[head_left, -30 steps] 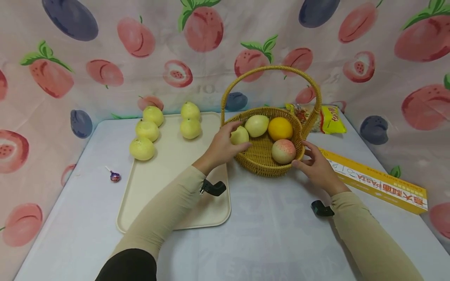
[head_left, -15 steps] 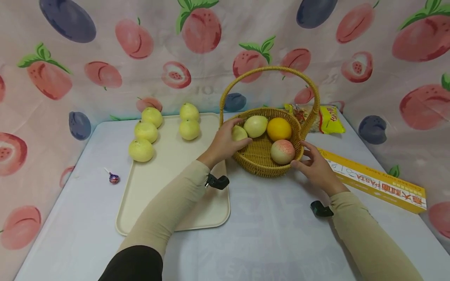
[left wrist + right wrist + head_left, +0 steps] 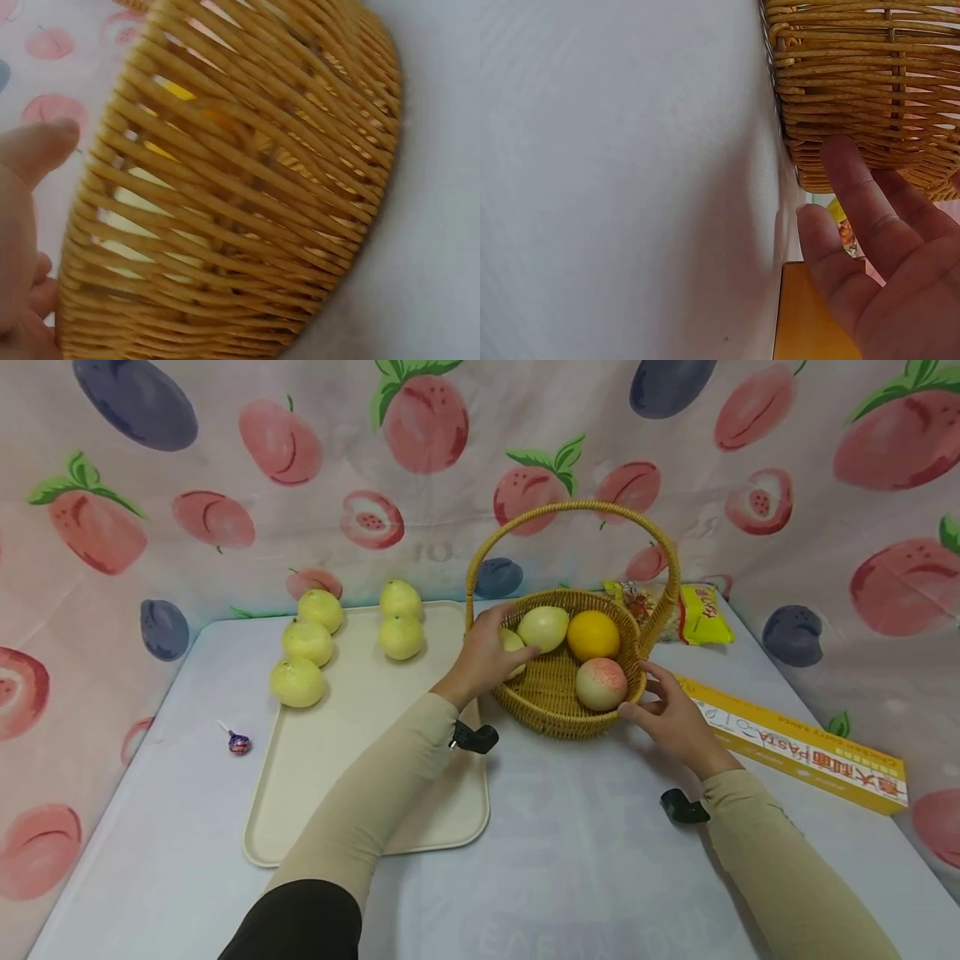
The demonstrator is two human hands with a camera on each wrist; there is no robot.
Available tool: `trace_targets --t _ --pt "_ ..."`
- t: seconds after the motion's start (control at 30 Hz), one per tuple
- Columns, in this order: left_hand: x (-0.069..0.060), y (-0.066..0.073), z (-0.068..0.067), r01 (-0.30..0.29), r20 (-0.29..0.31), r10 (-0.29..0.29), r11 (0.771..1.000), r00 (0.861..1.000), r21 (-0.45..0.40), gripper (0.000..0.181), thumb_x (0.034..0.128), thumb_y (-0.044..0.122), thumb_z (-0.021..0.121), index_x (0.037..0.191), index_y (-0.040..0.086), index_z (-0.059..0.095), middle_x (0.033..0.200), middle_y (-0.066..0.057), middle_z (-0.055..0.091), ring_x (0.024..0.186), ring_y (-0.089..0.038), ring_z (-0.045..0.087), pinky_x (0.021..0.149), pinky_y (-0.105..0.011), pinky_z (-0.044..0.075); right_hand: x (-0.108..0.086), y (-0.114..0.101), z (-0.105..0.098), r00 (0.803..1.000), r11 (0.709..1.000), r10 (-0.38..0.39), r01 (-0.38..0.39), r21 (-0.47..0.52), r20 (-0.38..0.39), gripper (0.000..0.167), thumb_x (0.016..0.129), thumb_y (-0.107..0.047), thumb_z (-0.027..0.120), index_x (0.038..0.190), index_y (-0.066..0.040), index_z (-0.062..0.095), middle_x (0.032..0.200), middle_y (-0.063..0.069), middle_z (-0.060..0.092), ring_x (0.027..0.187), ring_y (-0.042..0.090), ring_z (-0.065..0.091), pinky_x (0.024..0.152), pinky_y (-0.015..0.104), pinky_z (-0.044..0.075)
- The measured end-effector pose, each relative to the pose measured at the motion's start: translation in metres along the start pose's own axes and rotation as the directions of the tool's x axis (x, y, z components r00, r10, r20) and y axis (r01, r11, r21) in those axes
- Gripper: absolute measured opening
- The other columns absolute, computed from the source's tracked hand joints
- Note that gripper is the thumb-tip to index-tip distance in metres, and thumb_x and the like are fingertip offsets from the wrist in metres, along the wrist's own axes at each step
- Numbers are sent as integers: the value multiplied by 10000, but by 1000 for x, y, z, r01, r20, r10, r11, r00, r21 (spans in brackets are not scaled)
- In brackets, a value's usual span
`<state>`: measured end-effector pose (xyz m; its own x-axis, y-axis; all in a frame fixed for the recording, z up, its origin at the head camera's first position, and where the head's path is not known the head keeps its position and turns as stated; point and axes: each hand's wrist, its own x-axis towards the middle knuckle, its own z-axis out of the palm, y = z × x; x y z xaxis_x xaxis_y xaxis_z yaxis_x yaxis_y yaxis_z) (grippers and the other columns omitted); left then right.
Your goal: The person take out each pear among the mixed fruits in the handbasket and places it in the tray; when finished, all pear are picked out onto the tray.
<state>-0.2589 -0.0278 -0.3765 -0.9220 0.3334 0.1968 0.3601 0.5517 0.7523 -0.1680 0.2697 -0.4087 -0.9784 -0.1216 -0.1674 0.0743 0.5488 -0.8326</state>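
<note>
A wicker basket (image 3: 558,722) with a tall arched handle holds a yellow-green fruit (image 3: 543,628), an orange (image 3: 593,636), a peach (image 3: 602,684) and a second yellow-green fruit (image 3: 512,644) at its left side. Over that last fruit and the left rim lies the left hand (image 3: 480,658), its thumb reaching inside; the fingertips are partly hidden. In the left wrist view this hand (image 3: 26,240) is beside the woven wall (image 3: 240,187). The right hand (image 3: 678,722) touches the basket's right side, and in the right wrist view its fingers (image 3: 855,184) rest loosely extended against the weave.
A cream tray (image 3: 367,760) at the left has several yellow-green fruits (image 3: 297,682) along its far part. Left of it lies a lollipop (image 3: 239,743). Behind the basket is a snack bag (image 3: 705,614); a yellow pasta box (image 3: 802,745) lies at the right.
The left hand has shifted slightly over the left fruit in the basket, covering more of it, with its forearm moving right. The right hand stays at the basket's side.
</note>
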Motion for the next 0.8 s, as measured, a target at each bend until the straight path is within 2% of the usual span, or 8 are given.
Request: trace_targets --t 0.13,0.37,0.6,0.8 --pt "4 2 -1 28 8 -28 1000 1000 15 762 922 351 736 1515 38 374 1498 -148 427 1383 -278 387 1116 -411 338 0 0 0 1000 1000 8 -8 -2 1 936 951 -509 643 1626 -221 61 1591 272 228 1243 448 476 1001 604 422" --pt "9 4 -5 71 56 -74 996 996 59 804 913 390 738 1541 71 350 1516 -136 409 1395 -276 372 1119 -427 337 0 0 0 1000 1000 22 -22 -2 1 949 941 -524 647 1626 -237 57 1598 266 214 1259 450 464 1009 607 418" --pt "11 4 -5 74 72 -79 995 994 72 815 912 389 740 1548 68 344 1521 -125 415 1397 -278 376 1116 -422 343 0 -1 -1 1000 1000 13 -13 2 -5 946 942 -518 650 1626 -233 62 1599 259 222 1247 441 476 1003 599 424" --pt "11 4 -6 88 110 -96 993 989 74 822 913 382 740 1556 78 327 1527 -110 417 1374 -272 406 1091 -410 376 -1 -1 -1 1000 1000 21 -21 2 -4 954 939 -525 652 1627 -234 59 1599 260 220 1253 446 471 1004 604 422"
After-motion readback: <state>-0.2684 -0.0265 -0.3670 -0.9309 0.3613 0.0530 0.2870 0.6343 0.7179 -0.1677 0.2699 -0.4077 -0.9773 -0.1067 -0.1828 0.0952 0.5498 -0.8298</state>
